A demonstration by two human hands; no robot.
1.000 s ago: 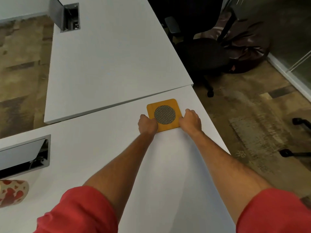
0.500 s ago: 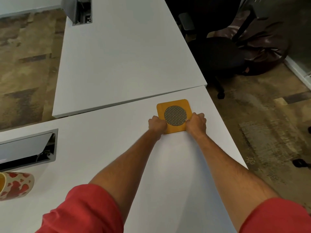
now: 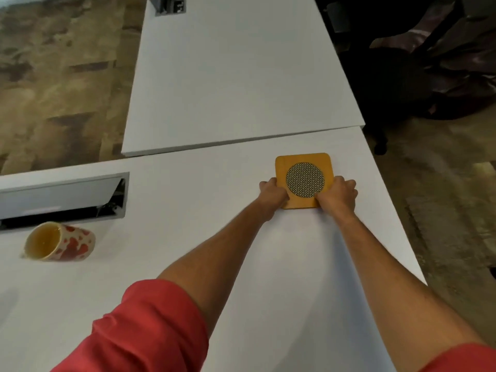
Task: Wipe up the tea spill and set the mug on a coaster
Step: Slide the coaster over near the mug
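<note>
Gripping the coaster between both hands, left, right; mug far left.

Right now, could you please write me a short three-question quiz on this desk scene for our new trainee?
1. True or false: the mug stands upright on the coaster.
2. Multiple choice: what is gripping the coaster? A) the left hand only; B) the right hand only; C) both hands, one at each near corner.
3. Fill in: the mug lies just in front of the open ______ in the desk.

Key
1. False: it lies on its side, far to the left of the coaster.
2. C.
3. Cable hatch.
</note>
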